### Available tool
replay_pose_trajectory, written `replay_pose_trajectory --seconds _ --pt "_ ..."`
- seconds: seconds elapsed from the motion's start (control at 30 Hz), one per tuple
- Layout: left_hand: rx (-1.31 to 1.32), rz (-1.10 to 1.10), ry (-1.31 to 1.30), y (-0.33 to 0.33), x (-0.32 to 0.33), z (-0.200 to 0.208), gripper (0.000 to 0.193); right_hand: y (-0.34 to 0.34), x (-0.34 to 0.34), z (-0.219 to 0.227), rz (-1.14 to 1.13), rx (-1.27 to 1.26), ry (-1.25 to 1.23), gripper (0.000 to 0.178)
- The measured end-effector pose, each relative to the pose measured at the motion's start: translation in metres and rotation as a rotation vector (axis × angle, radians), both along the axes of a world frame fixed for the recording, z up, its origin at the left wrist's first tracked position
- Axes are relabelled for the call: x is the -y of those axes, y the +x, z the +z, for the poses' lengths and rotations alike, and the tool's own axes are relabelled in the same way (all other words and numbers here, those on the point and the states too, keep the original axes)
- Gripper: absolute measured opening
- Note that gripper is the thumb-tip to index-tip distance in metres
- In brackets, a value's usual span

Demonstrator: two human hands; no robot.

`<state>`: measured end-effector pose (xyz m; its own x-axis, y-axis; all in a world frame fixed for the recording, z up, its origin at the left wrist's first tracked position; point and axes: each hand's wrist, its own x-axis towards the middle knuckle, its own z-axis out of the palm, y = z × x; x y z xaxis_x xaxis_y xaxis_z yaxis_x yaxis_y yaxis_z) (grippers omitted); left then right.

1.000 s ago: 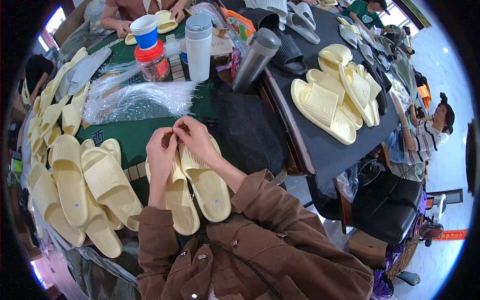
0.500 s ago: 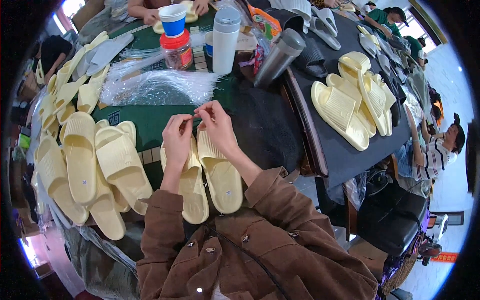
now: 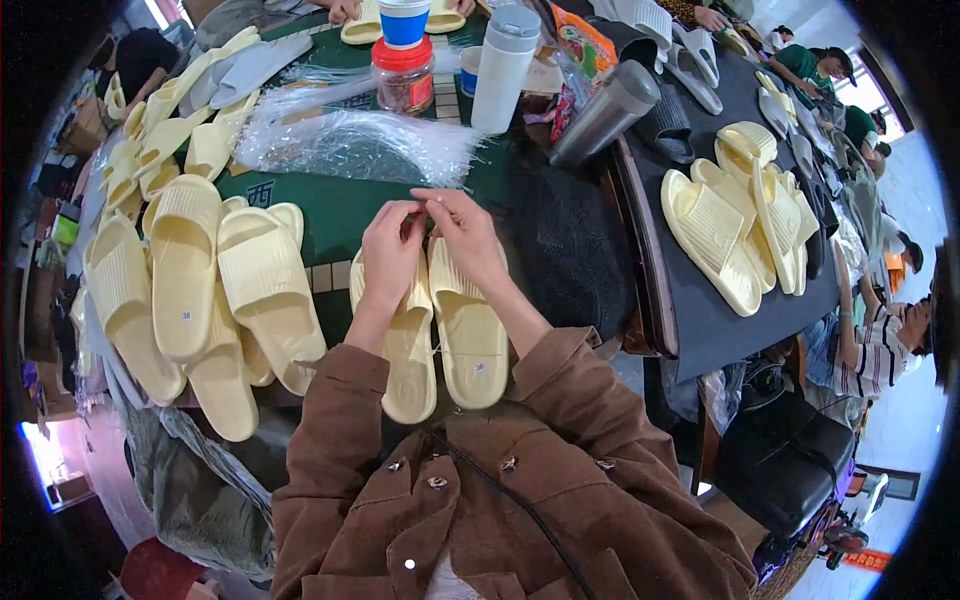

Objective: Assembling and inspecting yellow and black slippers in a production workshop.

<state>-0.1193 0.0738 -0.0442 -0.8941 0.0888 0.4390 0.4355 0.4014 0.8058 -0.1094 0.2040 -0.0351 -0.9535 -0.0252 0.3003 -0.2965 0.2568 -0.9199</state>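
Two cream slide slippers lie side by side at the table edge in front of me, a left slipper (image 3: 408,375) and a right slipper (image 3: 475,365). Thin clear strands cross near their insoles. Above their toe ends my left hand (image 3: 392,245) and my right hand (image 3: 462,232) meet, fingertips pinched together. Whatever is between the fingers is too fine to make out. Just beyond the fingers a bundle of clear plastic ties (image 3: 360,148) is spread on the green table mat (image 3: 320,205).
Cream slippers (image 3: 185,280) pile up at the left. A red-lidded jar (image 3: 403,80) with a blue paper cup (image 3: 404,22), a white tumbler (image 3: 505,75) and a steel flask (image 3: 605,115) stand beyond. More slippers (image 3: 710,240) sit on the dark right table. Other people work nearby.
The whole view has shifted, so the table things appear further right and higher. My hands stay together over the slipper toes, their fingertips now closer and overlapping.
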Motion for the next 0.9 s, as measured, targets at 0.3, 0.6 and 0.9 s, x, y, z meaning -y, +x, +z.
replay_pose_trajectory --seconds 0.3,0.6,0.9 --pt "0.002 0.061 -0.016 0.000 0.003 -0.004 0.010 0.023 -0.019 0.077 -0.084 0.008 -0.933 0.030" --pt "0.001 0.029 -0.002 0.003 -0.006 0.003 0.008 0.054 -0.037 0.128 -0.204 -0.461 -0.422 0.031" --pt "-0.002 0.024 -0.003 -0.004 -0.006 -0.001 0.009 0.103 -0.097 0.197 -0.674 -0.998 -0.311 0.028"
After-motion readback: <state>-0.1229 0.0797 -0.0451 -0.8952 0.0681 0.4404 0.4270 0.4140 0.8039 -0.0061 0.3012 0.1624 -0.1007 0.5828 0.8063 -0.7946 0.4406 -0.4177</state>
